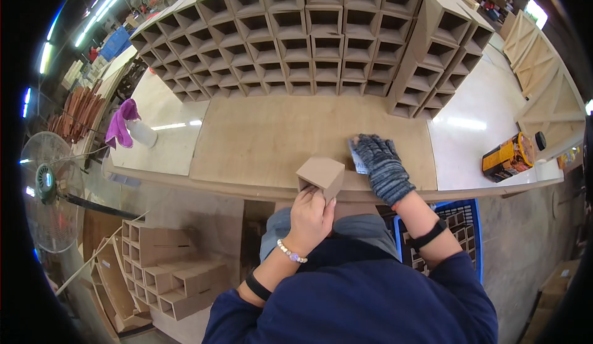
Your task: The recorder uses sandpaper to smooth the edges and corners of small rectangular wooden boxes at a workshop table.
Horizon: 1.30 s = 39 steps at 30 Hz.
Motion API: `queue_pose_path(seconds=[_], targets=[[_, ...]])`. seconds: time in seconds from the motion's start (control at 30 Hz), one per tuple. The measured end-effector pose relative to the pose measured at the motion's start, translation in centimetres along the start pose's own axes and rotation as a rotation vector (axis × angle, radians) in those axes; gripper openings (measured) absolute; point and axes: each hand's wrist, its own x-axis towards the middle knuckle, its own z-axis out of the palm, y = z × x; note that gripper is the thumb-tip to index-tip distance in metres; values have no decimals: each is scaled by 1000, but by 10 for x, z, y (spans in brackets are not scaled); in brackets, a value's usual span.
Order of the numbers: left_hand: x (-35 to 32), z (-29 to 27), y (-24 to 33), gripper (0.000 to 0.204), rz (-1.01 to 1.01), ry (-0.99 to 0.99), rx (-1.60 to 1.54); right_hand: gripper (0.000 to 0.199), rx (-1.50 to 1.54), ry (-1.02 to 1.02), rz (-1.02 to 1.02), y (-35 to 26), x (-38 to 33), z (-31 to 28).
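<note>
Bare but for a beaded bracelet, my left hand [311, 215] grips a small brown fibreboard box [321, 172] at the table's front edge. Its fingers reach into the box's near side, and the flat top faces up. To the right, my right hand [378, 159] wears a grey knitted glove. It is closed over a flat piece with a pale blue printed face [357, 157], pressed against the tabletop. Most of that piece is hidden under the glove, so I cannot tell its kind. The two hands are apart.
Stacked open-fronted boxes [290, 47] form a wall across the table [259, 134]. On the right lies a plastic jar [509, 159]; at left, a purple cloth [123, 123] hangs on a white bottle. Below are a blue crate [477, 239], more boxes [167, 276] and a fan [49, 183].
</note>
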Motion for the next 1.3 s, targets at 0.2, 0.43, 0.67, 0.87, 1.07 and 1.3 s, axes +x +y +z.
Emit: queue_pose_path(seconds=[0.2,0.43,0.67,0.87,1.07,1.3], targets=[[3,-6,-1,21,-34,-53,-34,48,272,162,-443,-49,-26,-20],[2,-3,-3,22,-48,-18,-31,40,31,42,-101,-20,-3,-2],[2,-1,-1,20,-24,6,-42,46,-60,-58,-135,-8,-5,-6],[4,-6,-3,20,-34,7,-76,46,175,157,-461,-44,-24,-33],[-1,-10,1,21,-383,-4,-330,57,-88,-27,78,18,-7,8],[2,-22,-15,21,-877,251,-1273,77,452,286,206,1,-25,-13]])
